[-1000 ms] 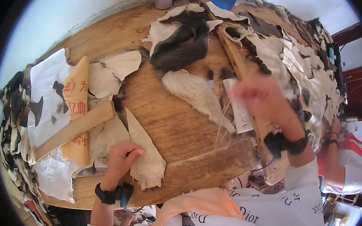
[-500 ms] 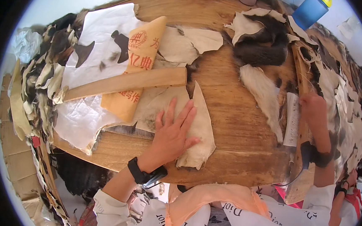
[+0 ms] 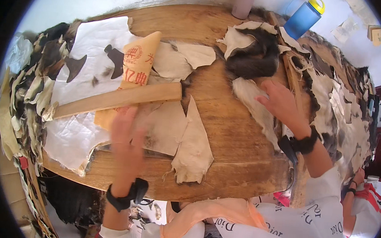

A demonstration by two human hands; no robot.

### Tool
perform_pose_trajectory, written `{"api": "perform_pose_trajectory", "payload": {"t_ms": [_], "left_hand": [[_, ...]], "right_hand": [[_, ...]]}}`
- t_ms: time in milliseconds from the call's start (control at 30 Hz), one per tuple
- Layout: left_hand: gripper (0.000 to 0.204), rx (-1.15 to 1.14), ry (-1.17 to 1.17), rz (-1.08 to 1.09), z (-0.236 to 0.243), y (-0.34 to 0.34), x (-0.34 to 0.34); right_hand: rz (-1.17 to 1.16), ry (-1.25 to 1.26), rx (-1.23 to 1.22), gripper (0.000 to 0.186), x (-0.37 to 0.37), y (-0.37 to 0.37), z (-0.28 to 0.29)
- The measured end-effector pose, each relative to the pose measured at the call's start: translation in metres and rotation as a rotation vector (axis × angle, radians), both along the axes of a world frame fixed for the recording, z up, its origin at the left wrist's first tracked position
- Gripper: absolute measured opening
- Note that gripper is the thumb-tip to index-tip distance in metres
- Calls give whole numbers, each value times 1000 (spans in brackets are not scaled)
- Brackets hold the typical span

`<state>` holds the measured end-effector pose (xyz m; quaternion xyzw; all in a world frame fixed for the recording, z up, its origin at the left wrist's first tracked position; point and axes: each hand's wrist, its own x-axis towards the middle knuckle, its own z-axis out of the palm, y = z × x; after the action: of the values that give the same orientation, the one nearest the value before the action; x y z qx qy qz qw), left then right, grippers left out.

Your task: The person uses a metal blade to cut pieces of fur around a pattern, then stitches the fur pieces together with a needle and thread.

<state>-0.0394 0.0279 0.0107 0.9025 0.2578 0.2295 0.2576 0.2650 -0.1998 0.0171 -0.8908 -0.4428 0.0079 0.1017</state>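
Observation:
My left hand (image 3: 127, 132) is smeared by motion over the lower end of an orange-brown paper sheet (image 3: 137, 58), just below a long wooden stick (image 3: 121, 98). Whether its fingers grip anything does not show. Beside it lies a pale triangular hide piece (image 3: 193, 148), with a larger pale hide (image 3: 161, 126) next to it. My right hand (image 3: 284, 105) reaches over a strip of pale fur (image 3: 253, 105), fingers apart, nothing visible in them. Just above that strip rests a dark fur piece (image 3: 256, 59) with a pale hide edge.
White sheeting (image 3: 82, 124) with dark scraps lies under the stick. Hide scraps (image 3: 38, 82) pile up at the left; more hides (image 3: 337, 102) cover the right side beyond a wooden strip (image 3: 293, 77). A blue bottle (image 3: 303, 20) stands at the back. Another person's hand (image 3: 359, 176) shows far right.
My left hand has left the triangular hide and moved left toward the paper and stick. My right hand has come inward from the right-hand wooden strip to the pale fur. The view has shifted.

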Motion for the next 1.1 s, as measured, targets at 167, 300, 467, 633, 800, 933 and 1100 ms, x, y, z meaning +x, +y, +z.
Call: {"api": "perform_pose_trajectory", "payload": {"t_ms": [167,300,467,633,800,933,1100], "left_hand": [[38,-440,-157,563,-11,50,-61],[43,-923,-315,569,-29,59,-75],[48,-866,-311,548,-32,61,-65],[48,-889,-324,567,-28,64,-72],[39,-1149,-558,466,-31,65,-44],[35,-1651,-756,285,-35,49,-36],[39,-1574,-820,352,-32,37,-33]], "right_hand": [[-18,341,-224,33,34,22,-7],[98,144,-114,29,74,42,-17],[15,-888,435,15,86,52,-8],[33,39,37,23,18,35,-19],[-33,317,44,37,10,28,-22],[-15,137,66,34,11,32,-29],[102,234,95,32,-28,76,16]]}}
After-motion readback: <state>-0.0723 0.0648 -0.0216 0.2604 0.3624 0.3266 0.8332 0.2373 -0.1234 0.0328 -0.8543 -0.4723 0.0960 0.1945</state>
